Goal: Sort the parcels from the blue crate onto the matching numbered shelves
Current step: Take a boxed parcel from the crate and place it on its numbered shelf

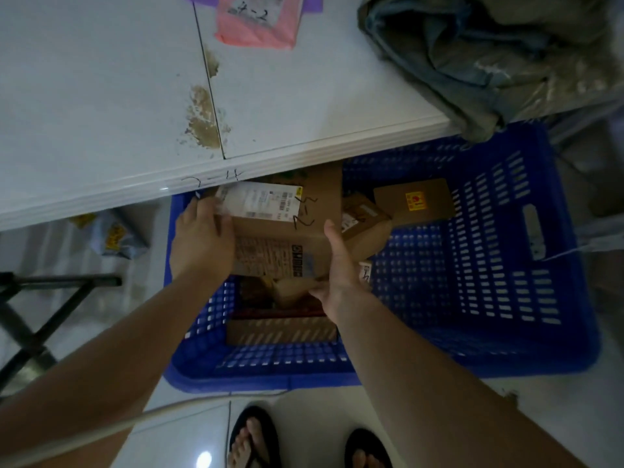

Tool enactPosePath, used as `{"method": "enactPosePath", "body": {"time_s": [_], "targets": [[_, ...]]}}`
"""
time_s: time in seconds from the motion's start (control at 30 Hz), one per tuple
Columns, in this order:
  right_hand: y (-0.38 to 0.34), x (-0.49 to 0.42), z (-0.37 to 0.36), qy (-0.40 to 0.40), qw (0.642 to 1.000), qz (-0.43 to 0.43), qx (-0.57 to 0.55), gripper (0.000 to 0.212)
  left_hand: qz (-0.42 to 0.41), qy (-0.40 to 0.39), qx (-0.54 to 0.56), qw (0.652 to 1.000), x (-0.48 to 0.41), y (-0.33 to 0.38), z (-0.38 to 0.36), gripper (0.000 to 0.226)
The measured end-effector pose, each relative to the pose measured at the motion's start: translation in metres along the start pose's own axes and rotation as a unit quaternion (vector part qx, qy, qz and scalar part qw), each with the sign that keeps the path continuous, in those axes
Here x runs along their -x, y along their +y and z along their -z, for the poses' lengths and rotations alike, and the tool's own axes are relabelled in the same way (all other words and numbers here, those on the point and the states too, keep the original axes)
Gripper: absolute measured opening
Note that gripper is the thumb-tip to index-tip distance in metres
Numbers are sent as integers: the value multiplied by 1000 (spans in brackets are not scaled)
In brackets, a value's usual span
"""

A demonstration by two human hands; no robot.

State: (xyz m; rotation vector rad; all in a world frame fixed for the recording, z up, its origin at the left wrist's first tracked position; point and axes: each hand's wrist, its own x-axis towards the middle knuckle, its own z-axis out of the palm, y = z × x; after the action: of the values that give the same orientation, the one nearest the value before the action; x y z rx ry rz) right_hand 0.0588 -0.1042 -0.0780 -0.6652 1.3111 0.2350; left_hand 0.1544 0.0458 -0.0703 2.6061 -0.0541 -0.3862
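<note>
box [287, 231] | held between left hand [202, 241], right hand [341, 271] | in blue crate [506, 265]

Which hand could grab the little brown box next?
The right hand, probably. It presses the right side of the big box, just beside the little box. The left hand grips the far side, with the big box between.

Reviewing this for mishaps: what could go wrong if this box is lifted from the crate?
The cardboard box lies partly under the white shelf edge, so lifting straight up may knock it. The right hand presses it with flat fingers only; it could slip onto the smaller parcels below.
</note>
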Motion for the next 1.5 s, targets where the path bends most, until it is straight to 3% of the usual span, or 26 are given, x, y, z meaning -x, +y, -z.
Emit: {"method": "enactPosePath", "body": {"time_s": [0.1,0.23,0.33,0.4,0.53,0.67,0.73,0.8,0.87,0.93,1.07,1.17,1.27,1.37,1.5], "targets": [[0,2,4,27,998,-2,-52,101,55,21,62,996,12,10,-6,35],[7,13,-6,17,999,9,-43,103,10,-27,116,993,70,48,-23,69],[5,16,4,40,996,52,-55,106,-83,-32,60,994,101,65,-36,50],[-1,16,16,21,997,50,-46,100,-101,-19,103,989,81,65,-35,34],[-2,7,34,1,999,31,9,88,1,-42,169,985,3,59,-20,52],[-9,1,56,-15,998,41,49,72,-4,-53,100,994,-12,49,-19,59],[-13,5,67,-12,994,89,63,62,5,-79,82,993,2,43,-23,65],[-14,16,74,24,979,160,128,53,13,-96,88,991,18,42,-24,61],[-13,34,81,105,933,205,276,50,35,-129,114,984,34,45,-23,56],[-11,52,93,138,904,227,335,45,67,-174,152,971,49,49,-18,56],[-20,94,122,55,923,229,305,40,73,-224,147,961,74,62,9,52],[-39,131,141,15,916,246,316,51,78,-269,163,946,93,84,41,52],[-62,179,157,-10,898,289,332,63,14,-300,143,943,121,108,78,49],[-84,237,175,-57,879,334,334,70,-56,-259,115,957,155,138,119,51],[-109,321,205,-145,868,323,347,83,-103,-260,176,944,209,173,181,75]]}}
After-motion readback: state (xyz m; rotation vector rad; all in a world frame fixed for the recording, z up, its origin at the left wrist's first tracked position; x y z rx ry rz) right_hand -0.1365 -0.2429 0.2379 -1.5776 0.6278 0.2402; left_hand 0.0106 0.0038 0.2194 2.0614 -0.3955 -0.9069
